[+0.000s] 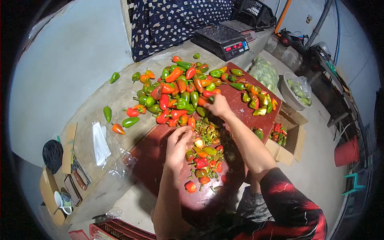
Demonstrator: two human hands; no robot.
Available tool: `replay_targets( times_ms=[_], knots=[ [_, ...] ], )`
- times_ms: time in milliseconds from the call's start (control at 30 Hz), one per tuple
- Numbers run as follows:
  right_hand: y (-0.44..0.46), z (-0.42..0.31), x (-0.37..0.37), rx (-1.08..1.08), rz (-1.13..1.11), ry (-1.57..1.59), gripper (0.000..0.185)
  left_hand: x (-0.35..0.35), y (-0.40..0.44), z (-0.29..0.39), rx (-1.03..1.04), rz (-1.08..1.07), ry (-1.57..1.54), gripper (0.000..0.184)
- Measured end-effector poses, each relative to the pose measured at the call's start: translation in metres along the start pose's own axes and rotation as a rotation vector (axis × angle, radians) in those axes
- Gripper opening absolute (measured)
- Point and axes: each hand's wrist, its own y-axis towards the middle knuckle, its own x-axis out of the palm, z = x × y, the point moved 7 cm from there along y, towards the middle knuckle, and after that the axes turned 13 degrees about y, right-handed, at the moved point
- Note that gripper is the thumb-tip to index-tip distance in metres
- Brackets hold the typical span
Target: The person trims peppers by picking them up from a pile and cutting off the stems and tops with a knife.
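A large heap of red, orange and green peppers [185, 86] lies on the concrete ledge and the dark red table [148, 164]. My right hand [219, 106] is at the heap's near right side, its fingers closed on a red-orange pepper [203, 101]. My left hand [178, 145] is lower and to the left, fingers curled with the tips at a small orange pepper [191, 123]. Between the hands lies a pile of green stems and scraps [209, 133]. Several cut or trimmed peppers [202, 163] sit nearer to me, beside my left wrist.
Another pepper group [258, 100] lies at the table's right corner. Below stands a cardboard box [296, 142] with peppers. Digital scales [224, 42] sit at the back. A tub [285, 90] and a filled plastic bag [265, 74] are on the floor. A white mug [63, 200] is at left.
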Motion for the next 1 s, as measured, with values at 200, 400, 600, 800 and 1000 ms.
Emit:
replay_targets(
  times_ms=[200,400,600,800,1000],
  knots=[
    [-0.074,-0.004,-0.032,0.121,-0.098,0.762,0.033,0.010,0.003,-0.006,-0.002,0.019,0.100,0.031],
    [-0.137,-0.073,0.001,-0.165,-0.432,0.749,0.046,0.026,-0.005,0.000,0.004,-0.007,-0.199,0.035],
    [-0.114,-0.060,-0.031,-0.238,-0.207,-0.017,0.024,-0.008,-0.006,0.017,0.222,0.291,0.216,0.035],
    [-0.132,-0.088,-0.014,-0.499,-0.215,-0.230,0.014,0.002,-0.015,0.027,0.390,0.447,0.578,0.028],
    [-0.147,-0.111,-0.006,-0.595,-0.207,-0.238,0.010,0.022,-0.020,0.039,0.505,0.328,0.473,0.025]
  ],
)
